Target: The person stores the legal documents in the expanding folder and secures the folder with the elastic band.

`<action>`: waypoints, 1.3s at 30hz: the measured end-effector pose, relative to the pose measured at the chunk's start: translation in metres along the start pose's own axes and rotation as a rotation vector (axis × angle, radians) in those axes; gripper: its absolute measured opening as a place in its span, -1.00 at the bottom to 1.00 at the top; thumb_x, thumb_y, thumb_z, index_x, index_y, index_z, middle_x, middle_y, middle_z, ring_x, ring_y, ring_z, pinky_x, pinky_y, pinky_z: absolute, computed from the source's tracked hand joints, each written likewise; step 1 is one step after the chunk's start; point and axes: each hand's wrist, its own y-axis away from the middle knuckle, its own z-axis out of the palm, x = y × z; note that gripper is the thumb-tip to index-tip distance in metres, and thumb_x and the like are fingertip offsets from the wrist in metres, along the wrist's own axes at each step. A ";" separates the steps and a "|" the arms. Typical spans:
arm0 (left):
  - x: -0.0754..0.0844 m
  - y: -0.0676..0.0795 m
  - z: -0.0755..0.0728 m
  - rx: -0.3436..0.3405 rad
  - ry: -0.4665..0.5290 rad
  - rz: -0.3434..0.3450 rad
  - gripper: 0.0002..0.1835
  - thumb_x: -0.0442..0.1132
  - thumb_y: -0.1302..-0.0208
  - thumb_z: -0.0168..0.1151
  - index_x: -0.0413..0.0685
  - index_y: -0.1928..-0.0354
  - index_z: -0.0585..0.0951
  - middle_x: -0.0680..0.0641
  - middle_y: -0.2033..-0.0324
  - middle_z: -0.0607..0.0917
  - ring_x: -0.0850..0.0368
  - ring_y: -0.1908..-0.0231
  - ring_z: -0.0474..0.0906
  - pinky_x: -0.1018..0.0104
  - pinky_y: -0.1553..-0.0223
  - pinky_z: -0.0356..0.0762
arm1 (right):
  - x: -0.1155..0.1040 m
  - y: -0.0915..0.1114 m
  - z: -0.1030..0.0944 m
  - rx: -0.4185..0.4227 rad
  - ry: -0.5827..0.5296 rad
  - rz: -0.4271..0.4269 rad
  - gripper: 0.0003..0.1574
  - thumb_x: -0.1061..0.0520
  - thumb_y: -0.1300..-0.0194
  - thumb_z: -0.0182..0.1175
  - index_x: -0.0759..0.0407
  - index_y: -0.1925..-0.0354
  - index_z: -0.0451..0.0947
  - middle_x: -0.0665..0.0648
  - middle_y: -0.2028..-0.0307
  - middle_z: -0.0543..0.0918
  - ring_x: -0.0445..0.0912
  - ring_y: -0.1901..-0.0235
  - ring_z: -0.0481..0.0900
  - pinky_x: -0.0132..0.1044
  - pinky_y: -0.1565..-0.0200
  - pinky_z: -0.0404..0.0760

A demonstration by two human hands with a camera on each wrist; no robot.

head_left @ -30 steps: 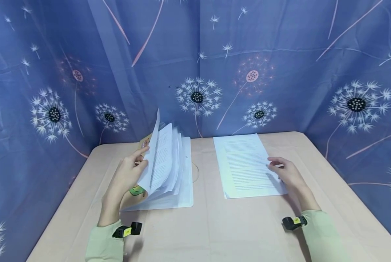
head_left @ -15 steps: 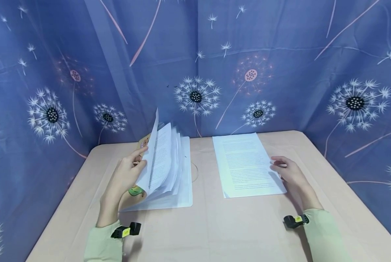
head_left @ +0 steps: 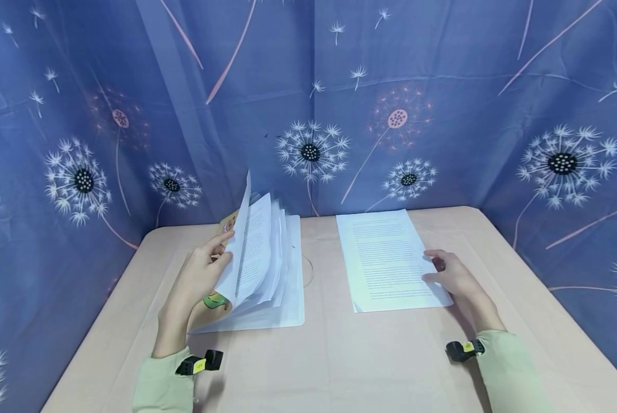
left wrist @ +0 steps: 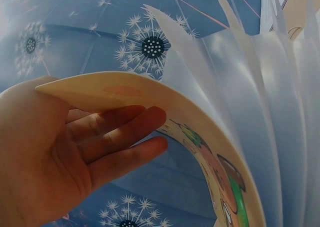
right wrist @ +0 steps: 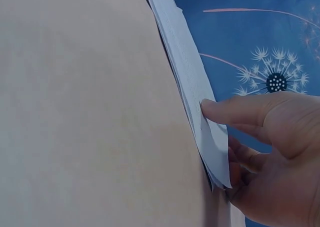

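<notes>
On the left of the table lies a clear-pocket folder [head_left: 256, 258], its pale cover with cartoon prints standing raised and bent. My left hand [head_left: 197, 272] pinches this cover [left wrist: 125, 89] by its edge; in the left wrist view the thumb is hidden behind it. Clear plastic pockets [left wrist: 240, 107] fan out beside the cover, with printed sheets in them. To the right lies a stack of printed sheets [head_left: 385, 261]. My right hand [head_left: 455, 275] is at the stack's right edge, thumb [right wrist: 220, 109] touching the top sheet, forefinger spread apart from it, other fingers bent beside the edge.
Both things lie on a beige-covered table [head_left: 318, 367]. A thin loop [head_left: 308, 271] shows on the cloth by the folder's right side. Blue curtains [head_left: 236, 126] with dandelion prints stand around the back and sides.
My right hand drew slightly back from the stack's edge, then came in to it again, with thumb and forefinger now wider apart. The left hand and the folder have hardly moved.
</notes>
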 end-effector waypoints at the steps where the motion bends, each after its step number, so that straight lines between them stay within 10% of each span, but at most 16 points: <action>1: 0.000 0.000 0.000 0.001 -0.002 0.002 -0.46 -0.19 -0.45 -0.02 0.07 -0.45 0.37 -0.12 0.22 0.57 0.10 0.56 0.33 0.29 0.63 0.31 | 0.000 0.000 0.000 -0.003 -0.001 0.006 -0.15 0.29 -0.20 0.31 0.52 -0.37 0.21 0.50 0.00 0.49 0.19 0.09 0.50 -0.15 0.13 0.47; 39: -0.001 0.002 -0.001 -0.018 0.001 0.006 -0.46 -0.18 -0.47 -0.03 0.08 -0.46 0.35 -0.16 0.14 0.57 0.08 0.51 0.35 0.28 0.58 0.33 | -0.015 0.000 0.005 0.019 0.018 0.146 0.17 0.33 -0.17 0.26 0.34 -0.55 -0.20 0.54 -0.18 0.40 0.31 -0.08 0.47 0.16 -0.10 0.42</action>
